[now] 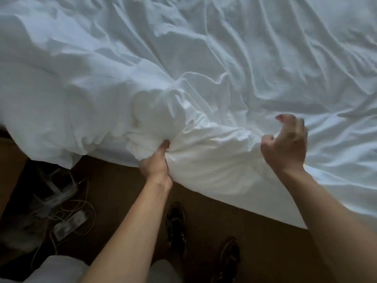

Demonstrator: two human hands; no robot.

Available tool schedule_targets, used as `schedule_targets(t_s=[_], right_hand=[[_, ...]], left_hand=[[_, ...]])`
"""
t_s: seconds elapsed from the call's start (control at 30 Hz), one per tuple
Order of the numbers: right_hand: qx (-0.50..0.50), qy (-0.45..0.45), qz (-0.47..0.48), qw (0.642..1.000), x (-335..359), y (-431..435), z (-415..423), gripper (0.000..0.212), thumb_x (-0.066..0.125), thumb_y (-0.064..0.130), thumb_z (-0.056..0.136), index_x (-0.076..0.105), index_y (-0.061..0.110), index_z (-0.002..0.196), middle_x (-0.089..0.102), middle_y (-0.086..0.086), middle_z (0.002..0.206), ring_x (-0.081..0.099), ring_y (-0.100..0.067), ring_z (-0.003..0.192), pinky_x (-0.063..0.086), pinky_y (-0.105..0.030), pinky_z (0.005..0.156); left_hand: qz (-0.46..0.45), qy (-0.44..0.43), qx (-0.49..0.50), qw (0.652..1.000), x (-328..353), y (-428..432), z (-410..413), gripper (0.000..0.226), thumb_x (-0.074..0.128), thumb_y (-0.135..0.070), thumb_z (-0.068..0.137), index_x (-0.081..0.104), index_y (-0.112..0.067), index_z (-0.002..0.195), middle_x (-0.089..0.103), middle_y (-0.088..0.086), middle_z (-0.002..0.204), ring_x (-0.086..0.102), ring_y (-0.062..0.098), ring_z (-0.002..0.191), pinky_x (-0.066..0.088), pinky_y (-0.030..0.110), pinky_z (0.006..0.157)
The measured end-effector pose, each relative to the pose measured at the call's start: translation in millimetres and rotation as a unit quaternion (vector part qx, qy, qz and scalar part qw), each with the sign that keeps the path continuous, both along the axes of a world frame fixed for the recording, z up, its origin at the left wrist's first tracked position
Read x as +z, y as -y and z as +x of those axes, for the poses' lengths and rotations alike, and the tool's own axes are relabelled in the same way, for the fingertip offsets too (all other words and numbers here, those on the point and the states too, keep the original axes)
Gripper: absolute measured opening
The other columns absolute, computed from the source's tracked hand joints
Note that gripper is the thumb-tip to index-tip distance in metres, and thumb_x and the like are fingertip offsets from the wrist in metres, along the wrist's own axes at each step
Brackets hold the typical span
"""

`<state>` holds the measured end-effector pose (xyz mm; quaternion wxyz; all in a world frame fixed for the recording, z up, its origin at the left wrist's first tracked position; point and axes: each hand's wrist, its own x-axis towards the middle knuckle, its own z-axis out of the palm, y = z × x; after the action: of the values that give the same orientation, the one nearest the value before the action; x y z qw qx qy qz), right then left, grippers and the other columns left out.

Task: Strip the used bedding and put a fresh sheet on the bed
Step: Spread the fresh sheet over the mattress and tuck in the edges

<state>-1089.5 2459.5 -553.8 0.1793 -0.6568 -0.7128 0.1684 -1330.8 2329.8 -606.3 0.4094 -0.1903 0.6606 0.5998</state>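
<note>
Currently stripping bedding at the bed (244, 201) edge.
Bunched sheet (204, 144) gripped tight by left hand (155, 162); right hand (285, 144), loosely curled and empty, hovers just right of it.

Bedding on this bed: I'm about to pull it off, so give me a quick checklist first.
1. Left hand grips the bunched bedding at its near edge: ok.
2. Right hand has a hold: not ok, it is loosely curled above the fabric.
3. Floor beside the shoes: not ok, a corded power strip lies to their left.
4. Far corners freed: cannot tell, out of view.
5. Loose items on the bedding: cannot tell, only part shows.
</note>
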Motion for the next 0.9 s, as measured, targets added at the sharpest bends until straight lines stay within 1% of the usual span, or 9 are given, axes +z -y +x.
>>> schedule_targets(t_s=[0.07, 0.17, 0.3, 0.4, 0.53, 0.63, 0.77, 0.83, 0.9], right_hand=[[0.203, -0.028, 0.073, 0.976, -13, 45, -43, 0.063, 0.067, 0.045, 0.083, 0.051, 0.011, 0.134, 0.057, -0.012, 0.122, 0.056, -0.032, 0.108, 0.046, -0.044, 0.094], [0.357, 0.064, -0.196, 0.911, -43, 88, -112, 0.103, 0.052, 0.090, 0.069, 0.032, 0.031, 0.151, 0.056, -0.005, 0.132, 0.056, -0.028, 0.115, 0.048, -0.045, 0.094], [0.294, 0.145, -0.301, 0.895, -94, 93, -121, 0.039, 0.061, 0.050, 0.093, 0.067, 0.018, 0.114, 0.072, -0.010, 0.108, 0.064, -0.030, 0.094, 0.041, -0.032, 0.074], [0.303, 0.204, -0.320, 0.874, -107, 86, -120, 0.031, 0.061, 0.048, 0.095, 0.065, 0.018, 0.102, 0.071, -0.008, 0.103, 0.058, -0.024, 0.080, 0.042, -0.031, 0.073], [0.395, 0.359, -0.364, 0.764, -86, 80, -154, 0.041, 0.060, 0.045, 0.096, 0.058, 0.015, 0.125, 0.063, -0.006, 0.125, 0.061, -0.025, 0.111, 0.047, -0.033, 0.096], [0.457, 0.396, -0.411, 0.683, -40, 62, -217, 0.023, 0.068, 0.037, 0.090, 0.067, 0.019, 0.104, 0.063, 0.002, 0.103, 0.060, -0.018, 0.098, 0.047, -0.028, 0.091], [0.345, 0.006, -0.222, 0.912, 6, 39, -347, 0.039, 0.074, 0.054, 0.075, 0.062, 0.034, 0.106, 0.064, 0.014, 0.104, 0.064, -0.009, 0.092, 0.051, -0.030, 0.083], [0.329, -0.091, -0.089, 0.936, 6, 36, -423, 0.070, 0.067, 0.072, 0.068, 0.051, 0.043, 0.130, 0.061, 0.005, 0.122, 0.062, -0.017, 0.103, 0.047, -0.030, 0.089], [0.381, 0.000, -0.160, 0.911, -14, 38, -487, 0.091, 0.067, 0.076, 0.071, 0.035, 0.042, 0.149, 0.054, -0.009, 0.138, 0.056, -0.028, 0.121, 0.044, -0.035, 0.098]], left_hand=[[-0.053, 0.013, 0.005, 0.999, 1, 50, 10, 0.057, 0.099, -0.037, 0.054, 0.077, -0.015, 0.102, 0.079, 0.002, 0.098, 0.077, 0.022, 0.085, 0.062, 0.045, 0.079], [0.104, 0.141, -0.104, 0.979, 0, 74, 6, 0.059, 0.086, -0.048, 0.074, 0.074, -0.016, 0.121, 0.071, 0.015, 0.122, 0.069, 0.035, 0.111, 0.052, 0.059, 0.098], [0.305, 0.192, 0.045, 0.932, -22, 83, -46, 0.061, 0.068, -0.051, 0.086, 0.063, -0.018, 0.137, 0.062, 0.016, 0.138, 0.059, 0.039, 0.126, 0.044, 0.059, 0.105], [0.336, 0.148, 0.094, 0.925, -32, 92, -96, 0.063, 0.069, -0.061, 0.086, 0.065, -0.023, 0.136, 0.061, 0.009, 0.141, 0.060, 0.033, 0.126, 0.050, 0.050, 0.101], [0.326, 0.098, 0.030, 0.940, -34, 98, -161, 0.066, 0.066, -0.058, 0.089, 0.058, -0.021, 0.143, 0.056, 0.011, 0.146, 0.054, 0.034, 0.133, 0.047, 0.049, 0.106], [0.301, 0.071, 0.093, 0.947, -30, 96, -244, 0.058, 0.068, -0.053, 0.089, 0.065, -0.017, 0.135, 0.064, 0.015, 0.135, 0.062, 0.036, 0.123, 0.053, 0.050, 0.099], [0.137, 0.064, -0.003, 0.989, -43, 106, -274, 0.032, 0.072, -0.014, 0.087, 0.073, -0.004, 0.117, 0.070, 0.020, 0.121, 0.072, 0.033, 0.104, 0.060, 0.041, 0.082], [-0.027, -0.007, -0.105, 0.994, -46, 127, -269, 0.023, 0.076, -0.012, 0.084, 0.074, -0.014, 0.107, 0.073, 0.015, 0.117, 0.073, 0.026, 0.099, 0.059, 0.035, 0.083], [-0.158, -0.089, -0.292, 0.939, -31, 142, -299, 0.031, 0.084, -0.034, 0.078, 0.066, -0.032, 0.103, 0.071, 0.002, 0.115, 0.069, 0.021, 0.104, 0.057, 0.034, 0.088]])
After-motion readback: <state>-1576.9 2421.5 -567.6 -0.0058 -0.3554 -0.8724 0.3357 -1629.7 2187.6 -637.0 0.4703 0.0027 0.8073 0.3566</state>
